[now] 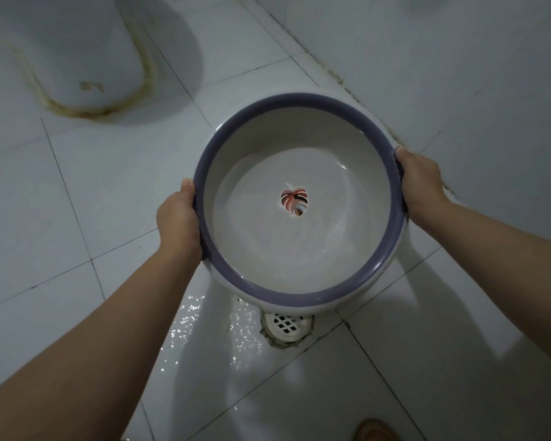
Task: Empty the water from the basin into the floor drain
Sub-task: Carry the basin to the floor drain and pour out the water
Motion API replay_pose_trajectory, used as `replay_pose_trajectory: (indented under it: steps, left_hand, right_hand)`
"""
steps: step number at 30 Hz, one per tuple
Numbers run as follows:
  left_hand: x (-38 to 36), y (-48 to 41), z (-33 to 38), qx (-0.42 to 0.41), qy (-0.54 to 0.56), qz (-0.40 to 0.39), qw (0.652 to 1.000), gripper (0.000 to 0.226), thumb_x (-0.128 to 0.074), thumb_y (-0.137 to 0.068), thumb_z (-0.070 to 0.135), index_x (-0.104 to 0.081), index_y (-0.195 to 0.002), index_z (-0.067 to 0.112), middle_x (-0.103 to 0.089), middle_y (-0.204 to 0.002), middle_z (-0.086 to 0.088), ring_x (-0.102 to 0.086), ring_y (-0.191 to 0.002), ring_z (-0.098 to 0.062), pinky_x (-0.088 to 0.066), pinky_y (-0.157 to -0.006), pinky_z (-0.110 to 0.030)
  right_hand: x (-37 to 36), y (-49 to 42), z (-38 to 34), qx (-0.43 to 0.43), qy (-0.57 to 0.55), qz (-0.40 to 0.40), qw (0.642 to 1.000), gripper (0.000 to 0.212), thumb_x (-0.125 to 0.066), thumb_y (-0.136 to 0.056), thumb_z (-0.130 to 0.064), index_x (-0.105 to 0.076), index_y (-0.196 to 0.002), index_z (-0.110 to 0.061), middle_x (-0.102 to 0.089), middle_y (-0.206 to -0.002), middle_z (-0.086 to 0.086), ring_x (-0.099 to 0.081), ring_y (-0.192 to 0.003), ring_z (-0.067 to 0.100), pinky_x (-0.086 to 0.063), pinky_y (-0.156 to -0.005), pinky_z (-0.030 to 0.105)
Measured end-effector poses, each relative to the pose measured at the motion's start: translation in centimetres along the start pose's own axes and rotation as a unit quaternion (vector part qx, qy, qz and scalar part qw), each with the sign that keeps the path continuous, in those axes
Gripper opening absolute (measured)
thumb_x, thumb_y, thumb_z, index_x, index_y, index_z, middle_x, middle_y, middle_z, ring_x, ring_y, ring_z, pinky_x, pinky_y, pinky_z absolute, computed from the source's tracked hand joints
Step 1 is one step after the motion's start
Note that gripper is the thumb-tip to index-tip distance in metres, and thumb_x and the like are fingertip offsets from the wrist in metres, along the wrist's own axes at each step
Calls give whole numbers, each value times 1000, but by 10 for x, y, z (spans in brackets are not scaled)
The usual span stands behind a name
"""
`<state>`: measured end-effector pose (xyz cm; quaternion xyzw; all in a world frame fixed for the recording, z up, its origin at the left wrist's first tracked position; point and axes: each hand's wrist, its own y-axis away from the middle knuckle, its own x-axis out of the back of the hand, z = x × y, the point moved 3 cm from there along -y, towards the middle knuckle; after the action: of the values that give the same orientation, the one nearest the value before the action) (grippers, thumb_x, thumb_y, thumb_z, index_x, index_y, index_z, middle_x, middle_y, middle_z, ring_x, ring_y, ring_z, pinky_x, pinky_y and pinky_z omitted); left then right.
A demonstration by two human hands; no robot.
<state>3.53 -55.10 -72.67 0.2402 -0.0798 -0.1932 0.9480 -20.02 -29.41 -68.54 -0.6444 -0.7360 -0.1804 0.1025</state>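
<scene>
Head view: basin (299, 268), water inside, both hands (178, 218) (422, 189) clasping rim; drain (285, 324) at 6 o'clock. Carrying step; tilt next.

A: Entry, legible text: any words, brands or numbers in view?

B: None. Nothing readable anywhere.

A: The basin (299, 198)?

B: One mark only: a leaf-shaped sticker (294, 200) at the centre of its inner floor, reddish with dark and pale stripes. A picture, no lettering on it.

A: The purple rim, the outer wall?

B: Plain, unprinted.

A: The floor drain (285, 324)?

B: White grid cover, no stamp that can be made out.

A: The floor tiles (77, 202)?

B: Blank.
</scene>
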Motion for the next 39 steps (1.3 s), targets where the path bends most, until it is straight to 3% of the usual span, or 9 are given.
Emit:
replay_pose_trajectory:
  steps: [10, 15, 22, 28, 32, 36, 39]
  left_hand:
    - [3, 2, -1, 4, -3, 2, 1000, 33, -46, -85, 45, -60, -67, 21, -64, -86, -8, -59, -84, -25, -50, -86, -45]
    - [3, 2, -3, 9, -3, 4, 1000, 35, -45, -88, 46, -61, -67, 23, -65, -80, -3, -61, -85, -25, -50, -87, -44]
    - [4, 3, -3, 2, -6, -3, 1000, 36, -45, -87, 46, -60, -67, 20, -64, -92, -11, -61, -92, -32, -48, -93, -51]
    - [5, 3, -3, 4, -5, 4, 1000, 35, -45, -88, 45, -60, -67, 21, -64, -90, -10, -60, -88, -28, -49, -90, -48]
    - [7, 4, -2, -2, -10, 4, 1000, 35, -45, -87, 45, -59, -66, 20, -63, -90, -10, -58, -87, -27, -48, -91, -49]
    - [7, 4, -1, 1, -2, 0, 1000, 34, -48, -84, 46, -58, -66, 18, -61, -88, -11, -56, -84, -25, -49, -90, -49]
    - [8, 5, -1, -5, -6, -1, 1000, 34, -48, -83, 47, -56, -66, 19, -59, -87, -11, -54, -83, -24, -49, -88, -49]
  right_hand:
    - [0, 4, -3, -8, 10, -4, 1000, 25, -50, -82, -30, -49, -60, -19, -51, -63, 1, -47, -58, 13, -36, -57, 29]
    - [0, 8, -3, -5, 6, -8, 1000, 17, -50, -82, -30, -55, -77, -15, -55, -76, 8, -50, -65, 16, -38, -66, 33]
    - [1, 9, -5, -14, 3, -6, 1000, 17, -51, -82, -30, -57, -79, -15, -55, -68, 5, -51, -65, 17, -39, -66, 34]
    - [0, 13, -6, -10, 9, -10, 1000, 24, -50, -83, -31, -62, -83, -10, -57, -80, 10, -52, -68, 18, -39, -66, 33]
    - [1, 14, -8, -14, 9, -19, 1000, 16, -49, -84, -30, -54, -78, -16, -52, -70, 6, -48, -62, 16, -36, -61, 30]
    - [1, 16, -6, -18, 8, -17, 1000, 23, -48, -84, -29, -46, -64, -19, -47, -63, 3, -44, -58, 14, -33, -53, 26]
    - [0, 17, -5, -16, 14, -12, 1000, 29, -48, -84, -29, -41, -57, -20, -44, -59, 2, -42, -52, 11, -29, -39, 17]
